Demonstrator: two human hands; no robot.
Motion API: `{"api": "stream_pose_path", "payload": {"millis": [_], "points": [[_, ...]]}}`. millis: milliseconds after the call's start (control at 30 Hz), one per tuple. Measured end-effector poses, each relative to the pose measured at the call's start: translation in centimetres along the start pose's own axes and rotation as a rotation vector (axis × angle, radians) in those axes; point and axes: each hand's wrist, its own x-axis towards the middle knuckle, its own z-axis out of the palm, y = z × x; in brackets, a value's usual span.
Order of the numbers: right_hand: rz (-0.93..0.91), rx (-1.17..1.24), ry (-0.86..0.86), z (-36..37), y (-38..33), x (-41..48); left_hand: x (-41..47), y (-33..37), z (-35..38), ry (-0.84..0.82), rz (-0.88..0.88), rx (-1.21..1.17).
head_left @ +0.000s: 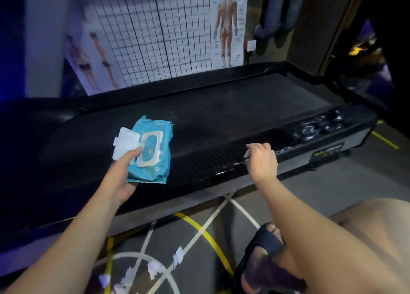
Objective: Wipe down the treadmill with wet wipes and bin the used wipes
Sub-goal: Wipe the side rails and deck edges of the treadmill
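My left hand (pixel 124 182) grips the one pack of wipes (pixel 150 151) from below, thumb beside its flipped-open lid (pixel 125 144), so a fresh sheet is ready to pull. My right hand (pixel 263 160) rests with bent fingers on the ribbed side rail (pixel 199 160) of the treadmill (pixel 221 107), and I cannot tell whether it pinches a wipe. On the floor (pixel 332 182) lie five crumpled used wipes (pixel 177 255), by my count, left there, I'd guess, because no bin is in sight.
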Motion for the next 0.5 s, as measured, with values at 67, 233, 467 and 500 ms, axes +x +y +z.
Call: {"api": "stream_pose_path", "payload": {"millis": [67, 233, 467, 500], "points": [[-0.023, -0.033, -0.115, -2.5, -0.4, 1.0, -1.1, 0.8, 1.7, 0.013, 0.0, 0.006], [0.152, 0.226, -0.389, -6.1, -1.3, 1.9, -1.1, 1.5, 6.1, 0.003, 0.022, 0.075], [0.431, 0.572, -0.33, -5.1, -4.0, 0.5, 1.9, 4.0, 9.0, 0.033, 0.084, 0.074], [0.411, 0.561, -0.372, -4.9, -4.1, 0.2, 2.2, 4.3, 8.6, 0.051, 0.085, 0.072]]}}
